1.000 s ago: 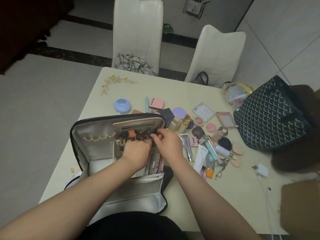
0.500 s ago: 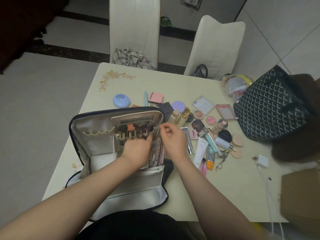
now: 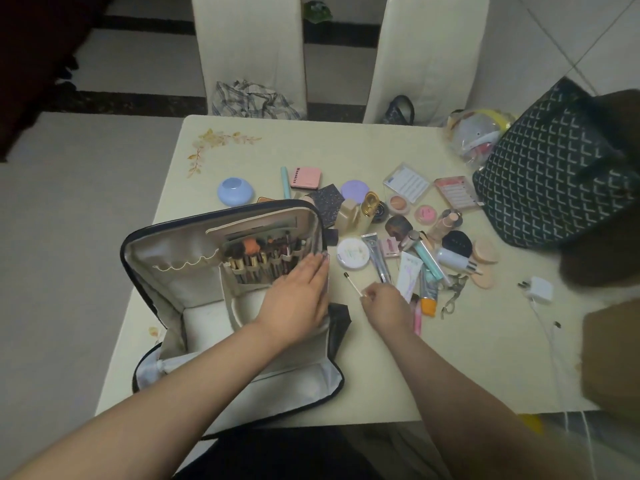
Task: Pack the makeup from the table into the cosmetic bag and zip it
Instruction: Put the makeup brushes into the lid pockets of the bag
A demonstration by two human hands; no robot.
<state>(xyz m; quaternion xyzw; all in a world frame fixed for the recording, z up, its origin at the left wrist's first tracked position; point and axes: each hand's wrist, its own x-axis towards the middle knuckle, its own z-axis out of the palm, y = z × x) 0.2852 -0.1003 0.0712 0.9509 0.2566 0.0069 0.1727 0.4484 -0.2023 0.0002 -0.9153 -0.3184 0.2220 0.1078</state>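
The cosmetic bag (image 3: 166, 258) lies unzipped on the table's left, its lid propped up with several brushes (image 3: 263, 258) standing in its pockets. My left hand (image 3: 298, 299) rests flat on the bag's inner compartment, fingers straight. Just right of the bag, my right hand (image 3: 384, 303) pinches a thin white stick with a dark tip (image 3: 352, 285) low over the table. Loose makeup spreads to the right: a white round compact (image 3: 352, 253), tubes (image 3: 408, 275), a pink palette (image 3: 306, 176), a lilac compact (image 3: 355, 190), puffs (image 3: 485, 251).
A dark patterned tote (image 3: 550, 174) stands at the table's right, a clear pouch (image 3: 478, 133) behind it. A blue dome-shaped thing (image 3: 235, 191) sits behind the cosmetic bag. A white charger and cable (image 3: 540, 289) lie near the right edge. Two white chairs (image 3: 249, 50) stand at the far side.
My right hand left the brush pockets, moved right and down to the table, and now pinches the thin stick. My left hand stays on the bag.
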